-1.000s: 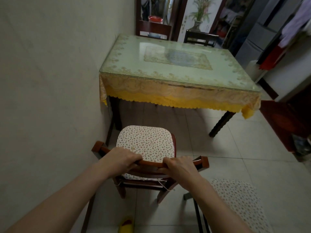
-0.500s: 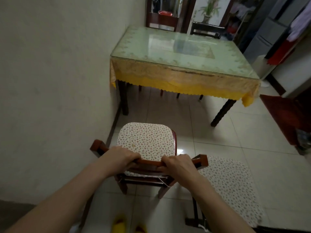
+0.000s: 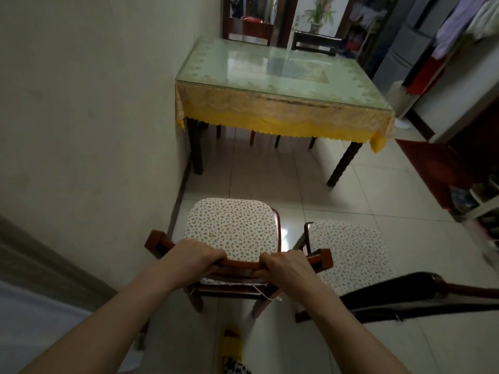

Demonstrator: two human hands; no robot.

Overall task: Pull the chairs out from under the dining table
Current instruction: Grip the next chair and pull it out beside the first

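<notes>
A wooden chair with a speckled seat cushion stands on the tiled floor, well clear of the dining table. My left hand and my right hand both grip its curved top rail. A second cushioned chair stands right beside it, its dark backrest near my right arm. Two more chairs, one red-brown and one dark, are tucked in at the table's far side, their legs showing under the yellow cloth.
A plain wall runs close along the left of the chair and table. A red mat and a shoe rack lie at the right. My yellow slipper is under the chair back. Open tiled floor separates chairs and table.
The chair in my hands has come further back from the table, widening the gap of floor. The second chair beside it now shows more fully.
</notes>
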